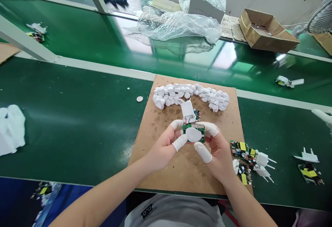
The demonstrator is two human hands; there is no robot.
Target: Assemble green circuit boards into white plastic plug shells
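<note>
Between my two hands is a green circuit board (pixel 203 129) with a white oval pad (pixel 193 134) on its upper face. My left hand (pixel 166 144) pinches the board's left edge, its thumb and a finger in white finger cots. On the right side my right hand (pixel 216 151) grips the same board, thumb at the near edge and a capped finger over the far corner. Wires join the board to a white plug housing (pixel 187 111) just beyond it. Behind that housing, parts of another board (pixel 198 114) show. White round pads (pixel 178 94) lie in a curved heap farther back.
Under my hands lies a cardboard sheet (pixel 155 171). Several boards with plugs (pixel 243 156) rest at its right edge, another board (pixel 310 173) farther right. Beyond a rail runs a green belt (pixel 103 44) carrying boards; plastic film (pixel 178 25) and a cardboard box (pixel 267 30) stand behind. A gloved hand (pixel 323 116) appears at right.
</note>
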